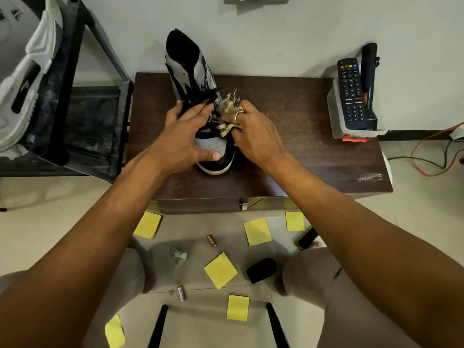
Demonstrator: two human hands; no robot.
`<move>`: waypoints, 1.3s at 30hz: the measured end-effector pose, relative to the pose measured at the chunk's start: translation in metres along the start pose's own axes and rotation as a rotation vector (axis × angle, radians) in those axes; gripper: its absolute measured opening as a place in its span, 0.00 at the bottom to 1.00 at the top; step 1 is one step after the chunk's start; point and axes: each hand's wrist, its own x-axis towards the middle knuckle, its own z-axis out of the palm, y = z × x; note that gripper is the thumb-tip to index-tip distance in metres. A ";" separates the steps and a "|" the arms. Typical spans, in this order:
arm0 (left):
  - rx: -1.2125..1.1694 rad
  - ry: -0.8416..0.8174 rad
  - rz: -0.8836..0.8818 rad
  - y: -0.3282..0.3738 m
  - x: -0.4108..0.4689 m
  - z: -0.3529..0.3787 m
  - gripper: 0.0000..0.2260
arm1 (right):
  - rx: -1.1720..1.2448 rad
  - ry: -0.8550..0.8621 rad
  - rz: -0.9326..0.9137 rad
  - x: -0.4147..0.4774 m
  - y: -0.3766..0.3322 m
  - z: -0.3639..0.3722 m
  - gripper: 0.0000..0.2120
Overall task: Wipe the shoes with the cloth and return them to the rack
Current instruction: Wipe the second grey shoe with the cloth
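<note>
A black, grey and white high-top shoe stands upright on the dark wooden table, toe toward me. My left hand holds it over the laces, fingers spread and thumb on the toe cap. My right hand grips a frayed beige cloth and presses it against the shoe's right side. A black shoe rack stands at the left with a white shoe on it.
A clear box at the table's right end holds a remote and a black torch. Yellow sticky notes, a battery, crumpled paper and small black items lie on the floor by my knees. An orange cable runs at the right.
</note>
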 end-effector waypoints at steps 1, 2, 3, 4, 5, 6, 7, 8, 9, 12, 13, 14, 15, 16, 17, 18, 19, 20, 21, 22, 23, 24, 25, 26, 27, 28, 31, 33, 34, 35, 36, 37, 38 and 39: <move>-0.006 0.000 -0.002 0.000 0.000 0.000 0.48 | 0.004 0.010 0.006 0.000 -0.001 0.001 0.19; -0.011 0.000 -0.003 0.000 -0.001 0.000 0.48 | 0.005 0.021 0.012 0.000 -0.001 0.002 0.19; -0.011 0.000 -0.002 0.001 -0.001 0.000 0.48 | 0.004 0.030 0.018 0.000 -0.002 0.003 0.19; -0.010 0.001 -0.002 0.001 -0.001 0.000 0.48 | 0.000 0.040 0.023 0.000 -0.002 0.004 0.19; -0.011 0.001 -0.003 0.001 -0.002 -0.001 0.48 | -0.004 0.054 0.027 0.000 -0.002 0.004 0.18; -0.014 0.001 -0.003 0.002 -0.002 -0.001 0.48 | -0.009 0.075 0.030 -0.001 -0.003 0.005 0.18; -0.018 0.001 -0.002 0.002 -0.002 -0.001 0.48 | -0.012 0.100 0.031 -0.001 -0.003 0.006 0.17; -0.019 0.002 0.001 0.002 -0.002 -0.001 0.49 | -0.011 0.119 0.037 -0.001 -0.002 0.007 0.16; -0.016 0.002 0.004 0.002 -0.002 -0.001 0.49 | -0.010 0.133 0.048 -0.001 0.000 0.008 0.16; -0.007 -0.002 0.002 0.002 -0.001 -0.001 0.49 | 0.003 0.125 0.169 0.003 0.014 0.012 0.17; -0.007 -0.003 0.001 0.003 -0.001 -0.001 0.49 | 0.034 0.125 0.220 0.004 0.018 0.012 0.18; -0.007 -0.004 0.001 0.003 0.000 -0.001 0.50 | 0.075 0.140 0.248 0.004 0.020 0.011 0.19; -0.006 -0.004 0.004 0.003 0.000 -0.001 0.50 | 0.120 0.165 0.231 0.004 0.020 0.009 0.20; -0.004 -0.003 0.008 0.004 0.001 -0.001 0.50 | 0.161 0.180 0.170 0.004 0.018 0.008 0.20; 0.000 0.000 0.010 0.003 0.001 -0.001 0.50 | 0.184 0.167 0.087 0.003 0.014 0.008 0.20; 0.003 0.000 0.009 0.003 0.001 -0.001 0.49 | 0.181 0.131 0.009 0.001 0.009 0.009 0.20; 0.004 -0.002 0.008 0.003 0.001 -0.001 0.49 | 0.158 0.095 -0.039 -0.001 0.007 0.010 0.20; 0.001 -0.004 0.004 0.003 0.001 -0.001 0.49 | 0.130 0.074 -0.048 -0.002 0.007 0.011 0.20; -0.005 -0.003 0.001 0.003 0.000 -0.001 0.49 | 0.108 0.069 -0.032 -0.001 0.007 0.011 0.19; -0.007 -0.002 0.000 0.003 0.000 -0.001 0.49 | 0.091 0.069 -0.007 0.000 0.008 0.010 0.19; -0.005 0.000 0.000 0.003 0.000 -0.001 0.49 | 0.074 0.068 0.017 0.000 0.008 0.009 0.18; -0.001 -0.001 0.000 0.003 -0.001 -0.002 0.49 | 0.053 0.071 0.033 0.001 0.007 0.008 0.17; 0.001 -0.001 0.001 0.004 -0.001 -0.002 0.49 | 0.035 0.077 0.043 0.001 0.006 0.007 0.17; -0.001 -0.002 -0.001 0.004 -0.001 -0.002 0.49 | 0.025 0.087 0.053 0.001 0.006 0.007 0.17; -0.001 -0.005 -0.002 0.004 -0.001 -0.002 0.49 | 0.021 0.095 0.073 0.002 0.008 0.008 0.17; 0.000 -0.007 -0.002 0.004 -0.001 -0.002 0.49 | 0.016 0.095 0.109 0.001 0.011 0.009 0.17; -0.001 -0.006 0.000 0.004 -0.001 -0.004 0.50 | 0.074 0.109 0.236 0.002 0.025 0.008 0.18; 0.024 -0.006 0.006 0.005 0.000 -0.006 0.50 | 0.135 0.130 0.239 0.002 0.026 0.006 0.18; 0.055 -0.009 0.008 0.005 -0.001 -0.008 0.51 | 0.152 0.132 0.212 0.002 0.024 0.005 0.18; 0.086 -0.019 0.009 0.004 -0.001 -0.010 0.51 | 0.164 0.129 0.172 0.001 0.021 0.004 0.18; 0.116 -0.037 0.010 0.003 -0.001 -0.015 0.51 | 0.173 0.126 0.135 0.000 0.020 0.004 0.18; 0.148 -0.065 0.007 0.000 -0.001 -0.020 0.49 | 0.183 0.122 0.113 -0.001 0.020 0.004 0.18; 0.177 -0.097 0.006 -0.001 -0.002 -0.027 0.47 | 0.193 0.117 0.107 -0.003 0.021 0.004 0.18; 0.183 -0.126 0.006 -0.003 -0.004 -0.035 0.44 | 0.206 0.115 0.107 -0.003 0.023 0.004 0.18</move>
